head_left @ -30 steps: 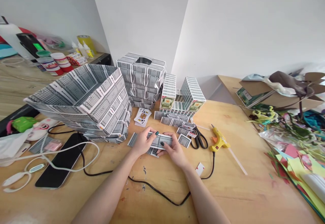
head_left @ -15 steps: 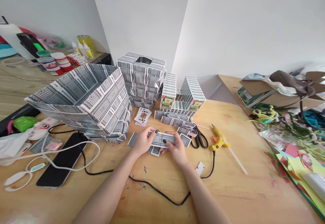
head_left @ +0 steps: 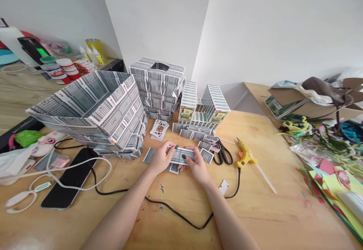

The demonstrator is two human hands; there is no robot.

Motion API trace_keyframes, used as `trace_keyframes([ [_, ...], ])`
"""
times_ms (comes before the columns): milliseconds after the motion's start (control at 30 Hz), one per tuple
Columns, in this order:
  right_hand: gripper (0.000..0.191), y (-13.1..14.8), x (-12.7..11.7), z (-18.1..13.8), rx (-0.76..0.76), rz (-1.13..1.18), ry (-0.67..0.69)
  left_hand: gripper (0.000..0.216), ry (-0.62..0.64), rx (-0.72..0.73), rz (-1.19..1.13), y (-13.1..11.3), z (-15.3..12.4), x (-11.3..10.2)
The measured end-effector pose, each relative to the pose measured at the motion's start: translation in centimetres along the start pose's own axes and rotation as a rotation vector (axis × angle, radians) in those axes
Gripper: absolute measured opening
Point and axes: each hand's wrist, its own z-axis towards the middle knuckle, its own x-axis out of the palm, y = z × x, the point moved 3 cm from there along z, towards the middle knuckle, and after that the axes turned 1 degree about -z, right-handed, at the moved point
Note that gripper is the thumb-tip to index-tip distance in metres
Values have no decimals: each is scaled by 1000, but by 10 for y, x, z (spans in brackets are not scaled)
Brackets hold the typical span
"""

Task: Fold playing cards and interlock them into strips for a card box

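My left hand (head_left: 162, 158) and my right hand (head_left: 196, 165) both grip a strip of playing cards (head_left: 181, 155), back pattern up, low over the table. The thumbs press on its face; most other fingers are hidden behind it. More cards (head_left: 172, 168) lie under and beside the strip. Just beyond are rows of folded cards (head_left: 195, 133) and a face-up stack with a king (head_left: 160, 129) on top. Black-handled scissors (head_left: 223, 153) and a yellow glue gun (head_left: 244, 154) rest to the right of my right hand.
A large open card-built box (head_left: 119, 114) stands at left, with a card-built tower (head_left: 159, 87) behind. Stacked card packs (head_left: 188, 101) stand at the back. A black cable (head_left: 181, 213) crosses under my forearms. A phone (head_left: 68, 180) lies left; coloured paper (head_left: 337, 185) is piled right.
Both hands stay almost in place on the card strip, with only slight finger movement. The view has shifted very little.
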Motion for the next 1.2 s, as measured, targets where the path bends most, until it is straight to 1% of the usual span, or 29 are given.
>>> trace_keyframes([
  [133,30,0,1,0,0,0,10,13,18,-4,13,1,-1,3],
  [433,30,-2,2,1,-17,-8,32,13,7,-11,72,0,-1,6],
  [633,31,-3,2,1,-28,-40,32,10,-1,14,84,0,-2,10],
  [733,41,0,2,-1,-31,-34,38,12,13,28,34,-3,-3,11],
  [833,57,2,-1,0,-57,13,-30,28,-18,18,-59,-5,-4,8],
  [867,60,2,-3,0,-60,34,-50,34,-34,6,-98,-5,-4,7],
  [900,60,2,-4,1,-53,57,-62,39,-41,-13,-143,-5,-4,6],
  [967,54,0,-6,3,-17,99,-61,46,-20,-57,-247,-3,-4,6],
  [1067,42,-3,-9,5,15,133,-61,46,59,-108,-372,-1,-4,7],
  [1200,34,-5,-8,5,10,113,-69,41,88,-85,-343,-3,-4,8],
])
